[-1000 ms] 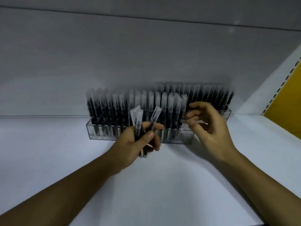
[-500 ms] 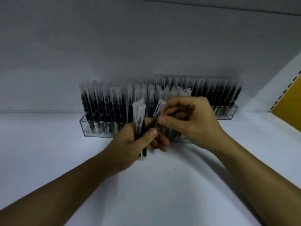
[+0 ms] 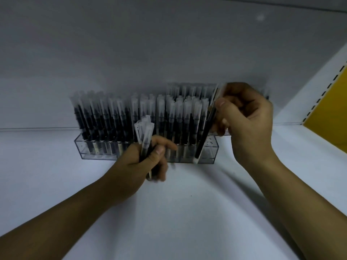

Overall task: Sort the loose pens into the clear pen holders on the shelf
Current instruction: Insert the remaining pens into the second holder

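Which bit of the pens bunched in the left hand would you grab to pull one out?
Probably by the pale capped tops of the bunched pens, pinched from above: they stand clear of the left hand, which wraps the dark barrels below.

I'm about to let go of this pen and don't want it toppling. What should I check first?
1. Grip of right hand on the single pen: ok, fingers pinch it.
2. Pen upright: not ok, it leans.
3. Lower end inside the front holder: cannot tell through the clear wall.
4. Room at the holder's right end: ok, a gap shows.
5. Bundle of spare pens in left hand: ok, gripped.
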Tool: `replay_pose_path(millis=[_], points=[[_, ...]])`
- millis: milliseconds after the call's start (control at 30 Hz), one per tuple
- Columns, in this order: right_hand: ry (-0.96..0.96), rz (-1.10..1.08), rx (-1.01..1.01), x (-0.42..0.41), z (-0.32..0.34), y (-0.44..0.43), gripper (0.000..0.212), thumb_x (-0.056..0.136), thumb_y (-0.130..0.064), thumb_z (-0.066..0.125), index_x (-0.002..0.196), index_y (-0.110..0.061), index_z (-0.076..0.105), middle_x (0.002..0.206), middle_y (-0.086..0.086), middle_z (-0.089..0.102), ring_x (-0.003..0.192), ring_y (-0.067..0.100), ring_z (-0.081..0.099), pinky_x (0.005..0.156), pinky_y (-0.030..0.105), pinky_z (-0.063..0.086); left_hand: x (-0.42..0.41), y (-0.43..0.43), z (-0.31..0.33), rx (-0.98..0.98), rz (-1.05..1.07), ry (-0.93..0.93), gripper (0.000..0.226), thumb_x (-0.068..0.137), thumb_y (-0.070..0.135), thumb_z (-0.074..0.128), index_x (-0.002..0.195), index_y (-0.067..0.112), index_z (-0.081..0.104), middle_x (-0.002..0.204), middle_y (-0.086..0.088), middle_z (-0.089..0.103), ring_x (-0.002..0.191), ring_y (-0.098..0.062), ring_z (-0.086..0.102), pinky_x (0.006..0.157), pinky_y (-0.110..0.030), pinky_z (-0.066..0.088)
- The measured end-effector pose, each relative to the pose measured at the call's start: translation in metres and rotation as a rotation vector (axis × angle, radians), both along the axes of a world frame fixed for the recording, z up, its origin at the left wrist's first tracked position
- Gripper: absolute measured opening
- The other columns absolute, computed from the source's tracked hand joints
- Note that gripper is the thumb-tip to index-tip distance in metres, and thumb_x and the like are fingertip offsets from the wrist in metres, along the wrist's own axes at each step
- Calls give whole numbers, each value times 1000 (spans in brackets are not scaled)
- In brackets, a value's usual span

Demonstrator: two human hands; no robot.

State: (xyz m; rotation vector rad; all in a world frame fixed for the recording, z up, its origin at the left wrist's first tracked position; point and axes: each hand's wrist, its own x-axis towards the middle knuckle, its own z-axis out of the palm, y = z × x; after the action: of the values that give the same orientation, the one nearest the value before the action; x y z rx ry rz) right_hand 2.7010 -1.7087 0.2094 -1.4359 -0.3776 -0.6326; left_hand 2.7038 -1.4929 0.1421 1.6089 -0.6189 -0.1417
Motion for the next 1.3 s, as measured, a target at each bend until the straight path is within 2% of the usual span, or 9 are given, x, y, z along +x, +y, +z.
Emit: replay_pose_path(millis=[133,300,367,467,567,667,933,1133,1300], points=[[-20,-114,-45,4,1,-3,12,82,-3,60,87,-15,62,62,-6,56,52,14,51,51,28,46,0,-1,-3,-76,-45,91,22,94,20,47,105,7,61,55,-3,32,47,-15,30,47,-30,35],[-91,-254,-114,9,2,-13,12,89,-4,61,87,-16,60,74,18,57,66,43,54,57,49,51,-3,1,-1,-184,-154,236,20,80,16,61,98,13,54,62,0,39,49,-11,31,47,-25,30],[-113,-305,-136,10,3,-16,10,90,-5,62,90,-15,60,81,23,59,72,46,57,59,53,51,-4,1,0,-157,-182,216,14,80,23,60,90,16,52,66,-5,39,51,-14,33,48,-29,27],[-121,-356,-175,11,2,-15,15,88,-5,63,92,-18,60,79,8,60,70,30,60,58,46,52,-4,0,-2,-91,-131,170,13,89,27,55,98,19,60,73,-9,48,57,-18,42,54,-37,28],[-104,-370,-224,12,0,-13,19,88,-5,65,91,-23,60,76,-5,59,65,14,56,56,34,48,-5,0,-3,-40,-73,95,27,94,20,45,111,24,66,78,-8,58,63,-19,50,57,-29,43],[-80,-363,-257,13,-2,-12,16,89,-5,68,93,-19,61,75,-9,60,64,4,54,59,19,45,-5,0,-2,-22,-79,70,32,94,21,44,116,28,67,80,-6,63,64,-15,53,59,-25,46],[-43,-337,-467,12,-8,-11,25,88,-10,71,92,-30,58,71,-16,60,64,2,58,60,13,46,-4,2,-1,9,-80,37,31,89,38,52,117,36,66,82,-4,64,61,-17,47,56,-37,33],[-28,-353,-620,11,-11,-10,21,87,-10,71,96,-24,58,72,-13,61,66,5,60,60,9,44,-3,2,-3,-33,-91,50,34,95,19,43,118,28,67,80,-7,62,59,-14,46,55,-22,40],[23,-360,-745,8,-8,-11,21,83,-12,70,95,-23,56,67,-11,60,66,3,61,58,6,41,-3,1,-2,-45,-94,69,33,94,19,44,116,28,67,79,-6,62,57,-13,43,52,-22,37]])
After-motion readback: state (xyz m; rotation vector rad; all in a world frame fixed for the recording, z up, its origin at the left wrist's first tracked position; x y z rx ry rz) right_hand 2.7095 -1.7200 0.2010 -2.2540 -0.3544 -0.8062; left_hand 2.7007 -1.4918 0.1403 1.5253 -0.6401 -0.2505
